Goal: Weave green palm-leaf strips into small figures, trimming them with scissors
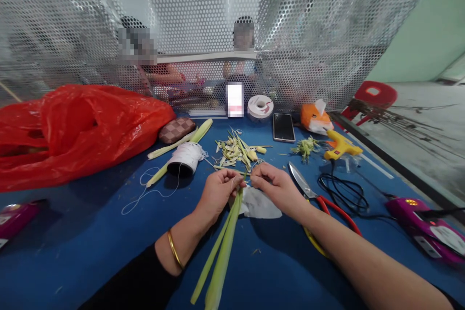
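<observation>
My left hand (222, 188) is closed around the upper end of some long pale-green plant stalks (225, 247), which hang down toward the table's near edge. Close beside it, the fingers of my right hand (269, 181) are pinched together near the stalk tips; what they hold is too small to make out. A fine white thread shows at my left fingers. Under the hands lies a white piece of paper or cloth (259, 203). Just beyond them is a pile of cut plant pieces (234, 150). Left of my left hand, a spool of white string (186, 157) rests with loose string trailing.
On the blue table (109, 252) lie red-handled scissors (303, 181), a yellow glue gun (341, 145), a purple power device (425, 225), a phone (284, 127), a ribbon roll (260, 106) and an orange tissue pack (315, 117). A red plastic bag (83, 131) fills the left. People sit behind the perforated screen (192, 14).
</observation>
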The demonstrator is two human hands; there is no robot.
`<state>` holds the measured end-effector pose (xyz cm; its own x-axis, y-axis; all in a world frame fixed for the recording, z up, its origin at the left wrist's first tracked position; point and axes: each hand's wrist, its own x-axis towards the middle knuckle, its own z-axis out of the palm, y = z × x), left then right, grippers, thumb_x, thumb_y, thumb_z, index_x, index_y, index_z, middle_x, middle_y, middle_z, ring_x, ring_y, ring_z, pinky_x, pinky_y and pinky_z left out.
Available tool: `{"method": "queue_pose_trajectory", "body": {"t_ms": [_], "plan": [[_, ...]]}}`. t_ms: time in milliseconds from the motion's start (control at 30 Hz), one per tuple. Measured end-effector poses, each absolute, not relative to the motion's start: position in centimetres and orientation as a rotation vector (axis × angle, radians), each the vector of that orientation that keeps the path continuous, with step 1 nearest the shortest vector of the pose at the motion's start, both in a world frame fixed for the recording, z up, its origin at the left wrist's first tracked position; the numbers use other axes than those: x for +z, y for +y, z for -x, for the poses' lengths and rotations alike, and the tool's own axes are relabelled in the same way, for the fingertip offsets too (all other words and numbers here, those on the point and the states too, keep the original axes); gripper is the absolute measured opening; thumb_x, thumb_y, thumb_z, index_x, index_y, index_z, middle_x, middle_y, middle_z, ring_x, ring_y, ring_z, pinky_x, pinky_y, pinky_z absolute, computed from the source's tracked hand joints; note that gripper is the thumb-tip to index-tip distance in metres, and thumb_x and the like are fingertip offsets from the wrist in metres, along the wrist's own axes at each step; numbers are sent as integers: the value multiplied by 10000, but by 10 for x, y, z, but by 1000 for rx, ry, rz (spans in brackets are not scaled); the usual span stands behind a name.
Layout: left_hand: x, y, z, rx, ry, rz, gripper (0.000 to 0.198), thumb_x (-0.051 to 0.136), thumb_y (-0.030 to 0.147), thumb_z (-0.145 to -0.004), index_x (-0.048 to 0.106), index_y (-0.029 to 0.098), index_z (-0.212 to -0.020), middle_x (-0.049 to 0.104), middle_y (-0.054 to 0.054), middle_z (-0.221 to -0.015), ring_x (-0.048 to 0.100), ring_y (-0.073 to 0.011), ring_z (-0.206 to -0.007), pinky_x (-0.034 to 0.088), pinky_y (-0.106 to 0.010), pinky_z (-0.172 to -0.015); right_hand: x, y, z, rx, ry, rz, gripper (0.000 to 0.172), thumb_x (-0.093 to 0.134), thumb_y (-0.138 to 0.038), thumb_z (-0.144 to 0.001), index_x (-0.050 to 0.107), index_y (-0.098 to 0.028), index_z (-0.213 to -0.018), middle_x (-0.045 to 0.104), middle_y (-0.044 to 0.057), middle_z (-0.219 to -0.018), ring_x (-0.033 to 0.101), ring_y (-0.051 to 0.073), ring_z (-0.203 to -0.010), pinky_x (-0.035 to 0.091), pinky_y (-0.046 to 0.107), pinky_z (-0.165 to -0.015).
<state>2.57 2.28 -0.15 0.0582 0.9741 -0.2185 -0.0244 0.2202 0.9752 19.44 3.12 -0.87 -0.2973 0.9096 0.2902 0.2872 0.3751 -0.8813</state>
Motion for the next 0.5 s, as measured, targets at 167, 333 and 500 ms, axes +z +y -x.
{"method": "queue_pose_trajectory", "body": {"t_ms": [167, 333, 500], "plan": [[2, 21, -27, 940, 1246, -1044, 239, 732, 341, -667, 649, 121, -708, 654, -10, -616, 474, -61, -439, 359, -195, -455, -4, 27, -193, 928, -1844, 1004, 231, 560, -226, -872, 534, -200, -644, 562, 1, -691, 526, 154, -702, 411, 285, -669], [5, 18, -29, 913, 1251, -1082, 199, 742, 300, -627, 674, 117, -665, 599, 19, -547, 471, -66, -441, 359, -203, -468, 3, 22, -194, 884, -1921, 851, 165, 592, -181, -877, 611, -190, -714, 627, 77, -995, 599, 190, -993, 455, 306, -818], [5, 17, -29, 882, 1261, -1162, 142, 709, 265, -632, 685, 125, -624, 546, 39, -492, 428, -67, -454, 320, -210, -476, 3, 20, -193, 879, -2004, 790, 169, 570, -148, -888, 602, -188, -727, 641, 61, -961, 613, 163, -891, 461, 292, -778]]}}
